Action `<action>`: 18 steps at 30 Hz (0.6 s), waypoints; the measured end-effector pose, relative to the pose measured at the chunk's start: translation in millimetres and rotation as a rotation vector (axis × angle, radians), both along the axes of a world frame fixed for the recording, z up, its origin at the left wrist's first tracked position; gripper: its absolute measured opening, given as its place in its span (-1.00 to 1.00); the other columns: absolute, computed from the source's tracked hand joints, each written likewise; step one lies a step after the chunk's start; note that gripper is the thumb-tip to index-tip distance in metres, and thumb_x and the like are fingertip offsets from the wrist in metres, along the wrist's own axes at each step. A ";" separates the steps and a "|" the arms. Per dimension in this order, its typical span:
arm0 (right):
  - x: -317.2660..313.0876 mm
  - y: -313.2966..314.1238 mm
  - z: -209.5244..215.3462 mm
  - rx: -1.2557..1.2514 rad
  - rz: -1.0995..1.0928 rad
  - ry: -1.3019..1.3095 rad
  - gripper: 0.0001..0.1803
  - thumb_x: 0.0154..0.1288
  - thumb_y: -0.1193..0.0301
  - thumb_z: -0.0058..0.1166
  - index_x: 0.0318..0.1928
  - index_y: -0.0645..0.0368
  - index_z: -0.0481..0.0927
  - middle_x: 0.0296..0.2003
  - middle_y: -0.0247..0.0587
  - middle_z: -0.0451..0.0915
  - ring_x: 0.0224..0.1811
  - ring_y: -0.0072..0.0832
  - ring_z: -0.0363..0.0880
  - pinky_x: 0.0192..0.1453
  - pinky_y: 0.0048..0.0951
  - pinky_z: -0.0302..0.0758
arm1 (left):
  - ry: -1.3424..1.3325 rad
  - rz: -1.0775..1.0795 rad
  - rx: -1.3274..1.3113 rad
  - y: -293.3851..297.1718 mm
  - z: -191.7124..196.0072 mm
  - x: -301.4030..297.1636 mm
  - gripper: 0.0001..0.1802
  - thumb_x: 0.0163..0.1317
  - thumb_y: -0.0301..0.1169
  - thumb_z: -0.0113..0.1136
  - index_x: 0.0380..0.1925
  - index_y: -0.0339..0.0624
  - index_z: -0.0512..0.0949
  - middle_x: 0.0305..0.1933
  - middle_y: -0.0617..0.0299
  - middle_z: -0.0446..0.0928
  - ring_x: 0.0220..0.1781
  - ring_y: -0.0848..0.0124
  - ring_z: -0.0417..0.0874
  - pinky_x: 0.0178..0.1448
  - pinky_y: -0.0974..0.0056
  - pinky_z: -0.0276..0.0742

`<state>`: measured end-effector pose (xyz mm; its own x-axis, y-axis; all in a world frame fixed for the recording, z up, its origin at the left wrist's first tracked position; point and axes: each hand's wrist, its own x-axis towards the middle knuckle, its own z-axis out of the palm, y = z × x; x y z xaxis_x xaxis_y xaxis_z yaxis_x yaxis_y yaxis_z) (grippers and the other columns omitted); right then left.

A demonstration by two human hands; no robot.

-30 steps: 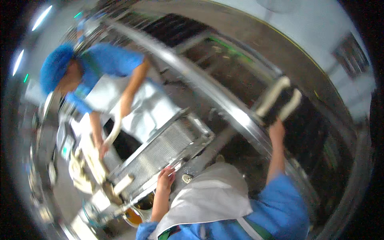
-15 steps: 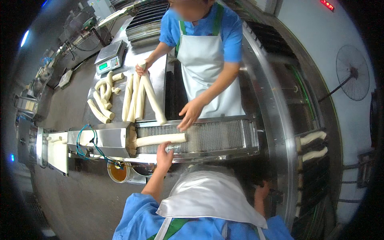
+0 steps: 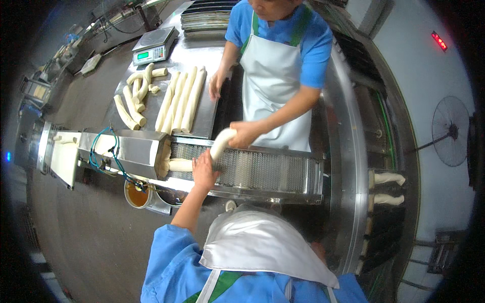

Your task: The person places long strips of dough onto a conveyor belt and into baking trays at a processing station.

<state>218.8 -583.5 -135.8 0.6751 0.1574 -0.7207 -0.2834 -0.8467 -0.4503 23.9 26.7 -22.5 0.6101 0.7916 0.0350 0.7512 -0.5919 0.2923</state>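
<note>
A pale dough log [image 3: 181, 165] comes out of the machine's mouth onto the mesh conveyor [image 3: 262, 171]. My left hand [image 3: 204, 171] reaches over the conveyor with its fingers across the log, closed on it. Beyond my fingers a length of dough [image 3: 220, 144] bends upward, held at its far end by the co-worker's hand [image 3: 243, 134]. My fingers hide whether the two lengths are joined. Only a small patch of my right hand [image 3: 318, 250] shows beside my white apron [image 3: 268, 247]; its fingers are hidden.
Across the conveyor, several dough logs [image 3: 188, 101] lie side by side on the steel table, with curved pieces [image 3: 132, 108] and a scale [image 3: 153, 46]. A bucket of amber liquid [image 3: 137, 196] stands below the machine. Black trays [image 3: 386, 227] line the right side, two holding dough.
My left hand has moved from beside the log onto it. The co-worker has laid a log on the table with the others and taken the end of the conveyor dough, lifting it.
</note>
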 end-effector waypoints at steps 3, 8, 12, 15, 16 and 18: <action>30.9 4.7 -6.7 0.242 -0.098 0.053 -0.71 0.16 0.32 0.23 -0.10 0.08 0.58 -0.31 -0.21 0.60 -0.33 -0.28 0.57 -0.27 -0.21 0.51 | -0.045 0.214 0.103 -0.2 7.1 -2.3 -0.01 0.01 -0.21 0.42 0.39 -0.25 0.11 0.46 -0.01 0.18 0.50 0.10 0.16 0.52 -0.14 -0.03; 68.8 34.6 -15.2 0.446 -0.482 0.191 -0.74 0.19 0.32 0.24 -0.11 0.06 0.57 -0.36 -0.30 0.59 -0.40 -0.45 0.55 -0.34 -0.26 0.50 | 0.134 0.224 -0.046 -18.7 -35.0 -39.7 -0.18 0.31 -0.08 0.08 0.43 -0.28 0.05 0.55 -0.02 -0.03 0.58 0.05 -0.07 0.55 -0.12 -0.13; 65.9 18.2 -36.1 0.339 -0.384 0.266 -0.81 0.23 0.34 0.17 -0.17 0.09 0.56 -0.38 -0.30 0.56 -0.38 -0.41 0.54 -0.33 -0.23 0.50 | 0.125 0.181 -0.059 -47.9 -37.6 -34.7 -0.19 0.37 0.01 -0.11 0.46 -0.26 -0.01 0.58 0.00 -0.11 0.61 0.07 -0.18 0.58 -0.08 -0.28; 63.1 19.4 -42.6 0.273 -0.318 0.315 -0.86 0.26 0.36 0.13 -0.20 0.10 0.55 -0.40 -0.30 0.55 -0.37 -0.38 0.54 -0.32 -0.21 0.50 | 0.151 0.184 -0.045 -57.7 -37.2 -22.5 -0.18 0.37 0.02 -0.09 0.46 -0.24 0.00 0.58 0.00 -0.12 0.61 0.09 -0.19 0.58 -0.08 -0.30; 50.9 30.8 -38.6 0.273 -0.425 0.310 -0.88 0.29 0.37 0.09 -0.21 0.12 0.54 -0.39 -0.29 0.55 -0.37 -0.36 0.54 -0.32 -0.20 0.50 | 0.138 0.206 -0.074 -58.8 -31.2 -19.1 -0.16 0.36 0.04 -0.10 0.46 -0.26 0.00 0.58 -0.03 -0.14 0.61 0.10 -0.21 0.59 -0.08 -0.32; 46.5 37.9 -41.2 0.271 -0.521 0.306 -0.89 0.32 0.37 0.06 -0.23 0.13 0.54 -0.38 -0.28 0.55 -0.37 -0.34 0.53 -0.33 -0.20 0.49 | 0.129 0.258 -0.042 -60.7 -25.7 -20.2 -0.16 0.36 0.05 -0.10 0.45 -0.28 0.00 0.58 -0.04 -0.15 0.61 0.11 -0.21 0.58 -0.08 -0.33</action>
